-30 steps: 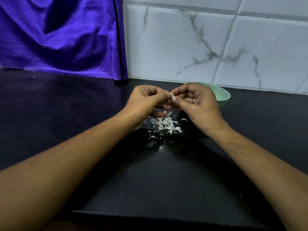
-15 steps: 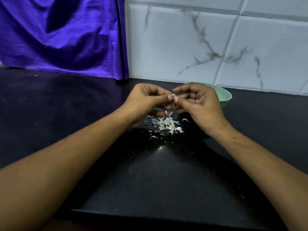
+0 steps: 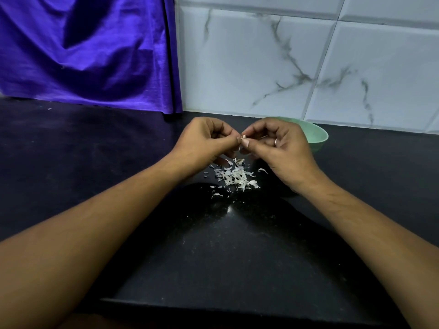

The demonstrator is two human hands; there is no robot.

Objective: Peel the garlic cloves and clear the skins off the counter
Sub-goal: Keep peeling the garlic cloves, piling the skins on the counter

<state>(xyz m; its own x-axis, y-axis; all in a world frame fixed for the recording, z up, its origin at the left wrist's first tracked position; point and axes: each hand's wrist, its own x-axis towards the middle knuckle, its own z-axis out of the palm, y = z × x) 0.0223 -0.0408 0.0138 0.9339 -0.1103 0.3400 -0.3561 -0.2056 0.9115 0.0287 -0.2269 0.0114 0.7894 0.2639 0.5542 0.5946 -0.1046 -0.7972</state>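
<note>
A purple cloth (image 3: 80,53) hangs at the far left, its hem meeting the black counter (image 3: 71,148). The left hand (image 3: 204,141) and the right hand (image 3: 282,150) meet fingertip to fingertip above the counter, both pinching a small garlic clove (image 3: 244,137) — only a pale sliver of it shows. Below them lies a loose pile of white skins (image 3: 235,176). Behind the right hand a green bowl (image 3: 317,136) stands half hidden — against the marbled tile wall (image 3: 285,62).

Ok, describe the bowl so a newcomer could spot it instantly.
Start at the white marble-veined tile wall behind the black counter. At its foot, partly hidden behind the right hand, sits the bowl. It is the only pale green thing there.
</note>
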